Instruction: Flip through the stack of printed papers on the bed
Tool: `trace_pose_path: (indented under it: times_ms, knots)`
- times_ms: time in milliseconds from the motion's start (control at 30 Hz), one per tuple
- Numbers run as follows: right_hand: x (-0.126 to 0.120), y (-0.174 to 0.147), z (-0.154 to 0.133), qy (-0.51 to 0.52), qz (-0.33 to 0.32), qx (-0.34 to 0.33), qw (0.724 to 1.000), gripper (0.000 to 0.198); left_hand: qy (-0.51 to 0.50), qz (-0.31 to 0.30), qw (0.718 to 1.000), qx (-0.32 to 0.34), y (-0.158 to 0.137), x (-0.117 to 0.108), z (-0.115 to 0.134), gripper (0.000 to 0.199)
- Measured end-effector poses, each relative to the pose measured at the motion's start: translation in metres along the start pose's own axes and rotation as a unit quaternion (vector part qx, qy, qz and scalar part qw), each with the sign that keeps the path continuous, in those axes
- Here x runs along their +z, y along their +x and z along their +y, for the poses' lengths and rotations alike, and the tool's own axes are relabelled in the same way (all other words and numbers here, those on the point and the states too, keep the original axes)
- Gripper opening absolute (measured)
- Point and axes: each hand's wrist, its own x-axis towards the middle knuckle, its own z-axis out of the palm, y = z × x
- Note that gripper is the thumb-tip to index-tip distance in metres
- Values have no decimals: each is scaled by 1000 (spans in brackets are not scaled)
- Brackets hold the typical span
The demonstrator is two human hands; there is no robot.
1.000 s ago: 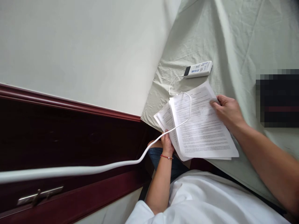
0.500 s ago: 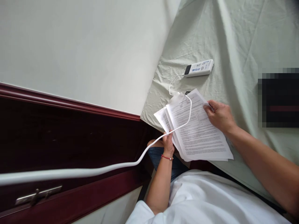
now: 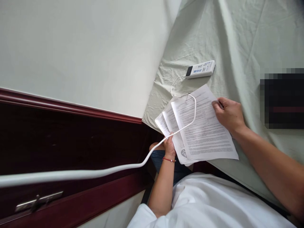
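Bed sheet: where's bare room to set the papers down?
Free: the sheet beyond the remote, and the strip between right hand and the blurred dark patch. Crowded: near edge, with papers, white cable and left hand.

Sheaf of printed white sheets (image 3: pixel 204 126), dense black text, several pages fanned so the lower ones jut out at the left and near edges; a round stamp shows on one lower page near the bottom corner; top page lies flat, skewed to the bed's edge. Sheaf rests on pale green bedsheet (image 3: pixel 237 38) at its near-left corner, lower edge overhanging; left hand (image 3: pixel 169 147) grips the left edge, right hand (image 3: pixel 229 115) pinches the top page's far right edge.
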Motion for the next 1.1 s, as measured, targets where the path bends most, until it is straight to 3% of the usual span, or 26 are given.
trace_pose_path:
  times_ms: [167,433,767,900,1100]
  knots:
    - [-5,1,-2,41,51,35,997,26,-2,7,1000,2,1,0,0,50]
    - [-7,1,-3,75,59,54,994,21,2,1,1000,3,1,0,0,49]
    - [4,0,2,37,-11,11,999,33,29,-36,999,11,2,-4,5,57]
    - [10,0,5,14,-4,-33,999,24,38,-62,997,8,-1,-7,10,54]
    - [17,-2,7,19,-70,-64,995,23,28,-104,994,-27,-8,-9,14,56]
